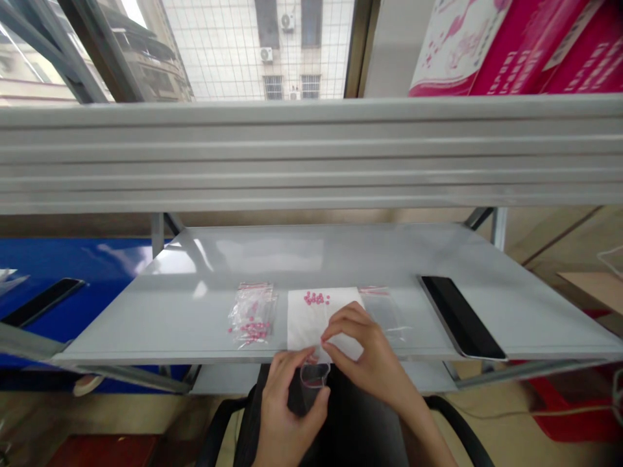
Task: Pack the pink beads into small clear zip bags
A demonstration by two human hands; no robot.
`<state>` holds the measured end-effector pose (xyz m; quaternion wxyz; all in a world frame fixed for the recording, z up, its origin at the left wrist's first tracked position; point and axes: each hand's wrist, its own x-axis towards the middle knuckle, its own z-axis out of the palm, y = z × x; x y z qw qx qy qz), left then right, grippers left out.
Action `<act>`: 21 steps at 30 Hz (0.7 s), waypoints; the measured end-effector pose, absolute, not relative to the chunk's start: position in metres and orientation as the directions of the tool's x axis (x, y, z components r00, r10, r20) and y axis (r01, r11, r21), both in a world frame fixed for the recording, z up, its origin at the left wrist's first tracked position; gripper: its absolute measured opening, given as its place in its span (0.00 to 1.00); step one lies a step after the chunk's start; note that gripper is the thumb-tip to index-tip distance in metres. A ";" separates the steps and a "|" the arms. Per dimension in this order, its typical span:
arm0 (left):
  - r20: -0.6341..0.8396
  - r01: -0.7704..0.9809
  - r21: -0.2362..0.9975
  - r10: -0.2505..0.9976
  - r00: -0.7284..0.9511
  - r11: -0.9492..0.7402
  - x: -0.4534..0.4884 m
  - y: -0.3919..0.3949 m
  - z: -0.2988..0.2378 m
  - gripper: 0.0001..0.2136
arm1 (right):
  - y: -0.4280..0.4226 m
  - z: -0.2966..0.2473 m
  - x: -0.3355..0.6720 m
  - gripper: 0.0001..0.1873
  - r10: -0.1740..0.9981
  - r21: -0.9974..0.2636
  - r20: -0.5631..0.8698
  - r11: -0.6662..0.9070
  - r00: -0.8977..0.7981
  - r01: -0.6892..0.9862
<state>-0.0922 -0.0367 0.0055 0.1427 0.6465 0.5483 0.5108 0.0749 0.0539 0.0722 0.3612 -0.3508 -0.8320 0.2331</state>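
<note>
My left hand (292,403) grips a small clear zip bag (315,376) just off the shelf's front edge, its mouth spread apart between thumb and fingers. Above that mouth, my right hand (363,353) is pinched on a tiny pink bead (323,341). Behind both hands lies a white sheet of paper (298,318) bearing a loose cluster of pink beads (316,298). To its left, clear bags (253,311) are piled with pink beads in them. A flat clear zip bag (382,308) lies on the right, partly hidden by my right hand.
A dark-screened phone or tablet (460,314) rests at the right of the grey shelf (146,318). Over it runs a thick grey upper shelf edge (292,155), with pink boxes (525,48) on top. Another dark device (43,301) lies on a blue surface (111,259) at the left.
</note>
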 end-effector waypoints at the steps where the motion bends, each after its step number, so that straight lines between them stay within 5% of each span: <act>1: 0.502 0.557 0.749 0.856 -0.124 -0.359 -0.091 -0.036 0.007 0.20 | 0.049 0.075 0.077 0.06 0.734 -0.689 0.421 0.641 -0.532 0.339; 3: 0.494 0.547 0.757 0.861 -0.123 -0.356 -0.090 -0.037 0.009 0.20 | 0.046 0.073 0.079 0.07 0.740 -0.734 0.397 0.611 -0.543 0.296; 12: 0.462 0.533 0.770 0.883 -0.086 -0.351 -0.086 -0.041 0.007 0.20 | 0.104 0.035 0.060 0.04 0.880 -0.562 0.429 0.435 -0.202 0.704; 21: 0.460 0.560 0.763 0.880 -0.118 -0.324 -0.091 -0.040 0.011 0.19 | 0.103 0.036 0.055 0.07 0.866 -0.597 0.429 0.486 -0.257 0.639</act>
